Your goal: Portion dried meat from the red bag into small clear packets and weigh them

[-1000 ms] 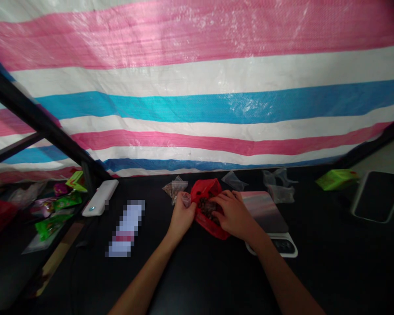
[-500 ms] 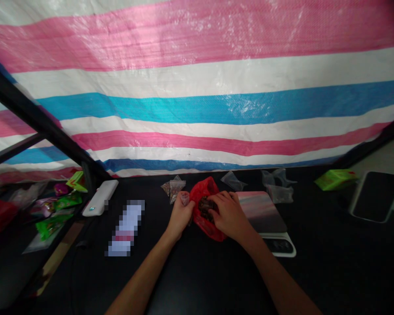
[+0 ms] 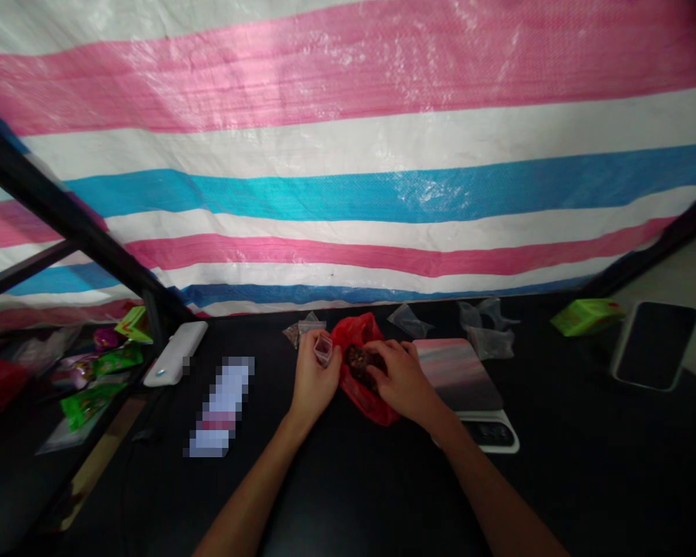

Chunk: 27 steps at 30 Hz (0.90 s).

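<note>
A small clear zip bag (image 3: 323,350) is pinched in my left hand (image 3: 314,379), its mouth gaping upward. Right beside it lies an opened red plastic bag (image 3: 377,408) with a heap of small brown pieces (image 3: 358,358) inside; their exact kind is too small to tell. My right hand (image 3: 403,379) reaches into the red bag from the right, its fingers and thumb curled together on the brown pieces. Behind my left hand rest small filled zip bags (image 3: 291,334), partly covered by the hand. A kitchen scale (image 3: 461,375) stands just right of my right hand.
Empty-looking clear bags (image 3: 490,336) and another clear bag (image 3: 409,319) lie toward the back. A green box (image 3: 587,317) and a phone-like device (image 3: 655,346) stand right. A white power bank (image 3: 175,353) and a blurred-out strip (image 3: 220,408) lie left; a striped tarp (image 3: 348,186) hangs behind.
My left hand has turned, so the zip bag's open mouth shows more plainly and the hand covers more of the filled bags. My right hand stays in the red bag, shifted slightly left.
</note>
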### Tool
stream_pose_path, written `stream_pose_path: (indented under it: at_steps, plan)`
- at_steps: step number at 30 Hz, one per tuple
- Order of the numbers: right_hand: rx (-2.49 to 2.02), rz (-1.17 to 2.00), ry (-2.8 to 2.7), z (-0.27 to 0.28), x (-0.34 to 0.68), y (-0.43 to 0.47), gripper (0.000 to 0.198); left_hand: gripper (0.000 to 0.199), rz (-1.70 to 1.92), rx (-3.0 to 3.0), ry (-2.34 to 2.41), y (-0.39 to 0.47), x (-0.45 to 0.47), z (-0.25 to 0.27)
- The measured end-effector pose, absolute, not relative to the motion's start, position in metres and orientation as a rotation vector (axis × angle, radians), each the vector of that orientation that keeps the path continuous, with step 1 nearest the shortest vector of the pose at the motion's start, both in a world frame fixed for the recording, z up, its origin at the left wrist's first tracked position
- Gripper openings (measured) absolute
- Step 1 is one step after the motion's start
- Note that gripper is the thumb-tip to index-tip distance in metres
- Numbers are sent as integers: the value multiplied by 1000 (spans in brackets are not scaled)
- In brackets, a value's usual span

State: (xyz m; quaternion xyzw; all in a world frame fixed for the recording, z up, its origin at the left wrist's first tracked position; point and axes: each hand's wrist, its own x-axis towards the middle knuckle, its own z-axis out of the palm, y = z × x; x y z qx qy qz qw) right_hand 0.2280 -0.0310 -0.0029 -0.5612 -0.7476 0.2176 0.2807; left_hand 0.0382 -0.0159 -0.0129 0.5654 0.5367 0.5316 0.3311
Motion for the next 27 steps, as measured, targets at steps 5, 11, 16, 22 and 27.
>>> stream_pose_path:
  at_steps: [5,11,16,22,27]
  plan:
    - [-1453,591,-1918,-2,234,-27,35,20,1222,1792,1453,-17,29,-10]
    - [-1335,590,-1910,5,233,-29,34,38,1079,2059,1378,-18,30,-18]
    - [-1221,551,-2002,12,227,-35,36,32,972,2105,1424,-22,34,-16]
    - [-1137,439,-2057,19,226,-38,37,26,901,2188,1394,-22,35,-14]
    - [-1095,431,-2096,21,224,-42,46,28,870,2208,1342,-25,38,-13]
